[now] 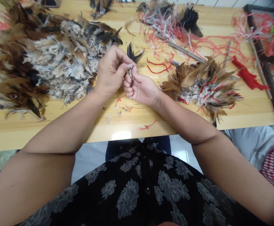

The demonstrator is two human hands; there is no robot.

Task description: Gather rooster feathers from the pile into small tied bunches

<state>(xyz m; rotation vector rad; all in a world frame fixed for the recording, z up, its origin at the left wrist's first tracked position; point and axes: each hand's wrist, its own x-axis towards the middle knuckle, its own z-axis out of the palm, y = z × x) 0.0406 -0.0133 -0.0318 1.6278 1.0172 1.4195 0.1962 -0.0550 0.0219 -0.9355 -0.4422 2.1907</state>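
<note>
- We see both hands meet over the middle of the wooden table [57, 125]. The left hand [111, 72] pinches the quill end of a feather tuft [132, 56] between thumb and forefinger, its other fingers curled in.
- The right hand [142, 90] sits just at four o'clock of the left, its fingers folded together around the same quill end from below. We cannot tell whether any string runs between the fingertips.
- The feather tuft rises from the pinch, held clear of the tabletop, with its dark tips fanning toward twelve o'clock.
- We judge it nearly weightless, soft and springy in the vanes and stiff only at the quills. Loose feathers would slide apart, so the hold belongs low on the bunched quills, firm but not crushing.
- At nine o'clock lies a big feather heap [45, 56] of brown, white and black. At three o'clock is a smaller bundle [203, 84] laced with red string.
- Red string scraps [148, 126] lie at six o'clock near the table edge, and a red tassel [247, 77] lies farther out at three o'clock.
</note>
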